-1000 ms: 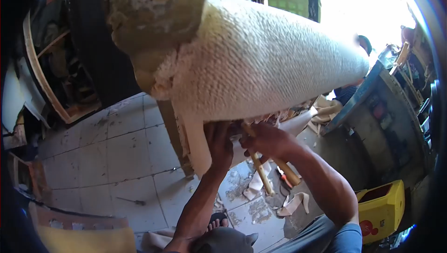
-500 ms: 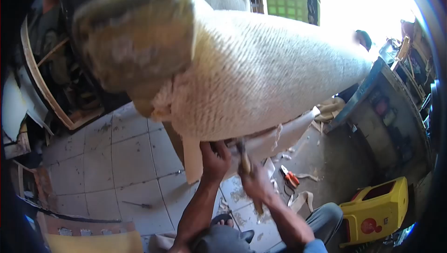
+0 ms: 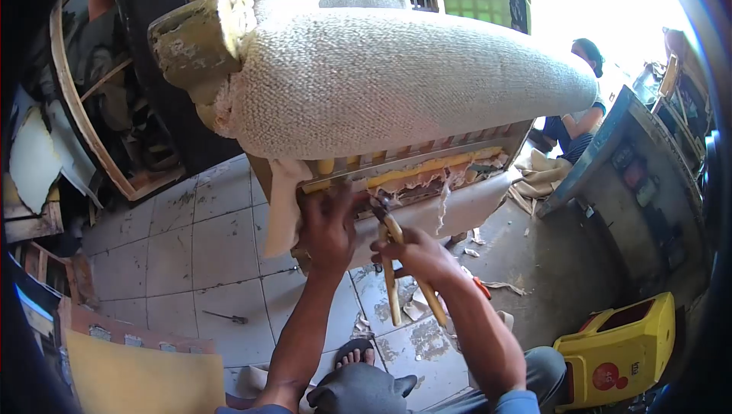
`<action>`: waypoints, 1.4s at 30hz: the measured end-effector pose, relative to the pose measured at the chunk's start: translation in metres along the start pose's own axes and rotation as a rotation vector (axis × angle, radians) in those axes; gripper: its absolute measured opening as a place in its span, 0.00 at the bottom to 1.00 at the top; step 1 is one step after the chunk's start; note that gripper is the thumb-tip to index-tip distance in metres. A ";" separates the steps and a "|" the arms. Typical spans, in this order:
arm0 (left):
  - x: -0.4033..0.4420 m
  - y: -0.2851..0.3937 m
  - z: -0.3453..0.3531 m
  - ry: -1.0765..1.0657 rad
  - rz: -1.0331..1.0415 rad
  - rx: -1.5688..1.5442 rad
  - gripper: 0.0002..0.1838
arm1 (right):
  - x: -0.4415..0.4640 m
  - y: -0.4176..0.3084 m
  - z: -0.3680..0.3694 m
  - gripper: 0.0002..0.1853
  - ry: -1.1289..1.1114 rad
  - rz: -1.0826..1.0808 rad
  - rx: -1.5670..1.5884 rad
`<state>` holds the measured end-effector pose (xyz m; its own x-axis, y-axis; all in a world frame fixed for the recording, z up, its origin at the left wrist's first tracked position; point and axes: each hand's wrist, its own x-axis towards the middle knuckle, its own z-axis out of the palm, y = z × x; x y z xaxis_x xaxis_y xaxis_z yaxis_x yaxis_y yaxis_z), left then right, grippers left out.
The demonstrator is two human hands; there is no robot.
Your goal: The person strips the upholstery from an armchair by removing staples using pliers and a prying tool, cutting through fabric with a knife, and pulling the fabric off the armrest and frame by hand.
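Note:
In the head view, an upholstered armchair or sofa piece (image 3: 396, 78) in cream textured fabric stands before me, its wooden frame (image 3: 427, 170) exposed below the padded arm. My right hand (image 3: 415, 250) is closed around pincers (image 3: 393, 292) with two yellowish handles, slightly apart. Their jaws are at the frame's lower rail, by the torn fabric edge; what they bite is unclear. My left hand (image 3: 329, 227) presses up at the same rail, left of the jaws, fingers bent and partly hidden. A loose fabric flap (image 3: 284, 212) hangs beside it.
A screwdriver (image 3: 225, 316) lies on the tiled floor (image 3: 221, 254). Fabric scraps and red-handled pliers (image 3: 482, 287) are by my right forearm. A yellow plastic case (image 3: 618, 353) stands at lower right. Another person (image 3: 579, 120) sits behind the furniture, near a curved panel (image 3: 618, 185).
My view has shifted, and the furniture shows lower rails and torn fabric. The tool in my right hand now shows two spread handles. My left hand has come out from under the arm's edge.

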<state>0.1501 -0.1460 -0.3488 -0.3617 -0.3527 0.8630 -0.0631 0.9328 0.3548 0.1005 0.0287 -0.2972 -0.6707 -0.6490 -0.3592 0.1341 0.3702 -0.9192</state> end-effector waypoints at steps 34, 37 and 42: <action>0.000 -0.014 -0.004 0.023 -0.017 -0.192 0.11 | -0.057 0.112 0.019 0.23 0.383 -0.005 -0.350; -0.006 -0.012 -0.006 -0.037 -0.081 -0.241 0.10 | -0.037 0.048 0.017 0.21 0.190 -0.147 -0.218; -0.004 -0.021 -0.009 0.037 -0.063 -0.300 0.09 | 0.010 -0.012 0.036 0.23 0.393 -0.354 -0.466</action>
<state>0.1611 -0.1646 -0.3564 -0.3317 -0.4171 0.8462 0.1950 0.8473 0.4940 0.1183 -0.0065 -0.2958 -0.8421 -0.5272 0.1140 -0.4081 0.4845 -0.7737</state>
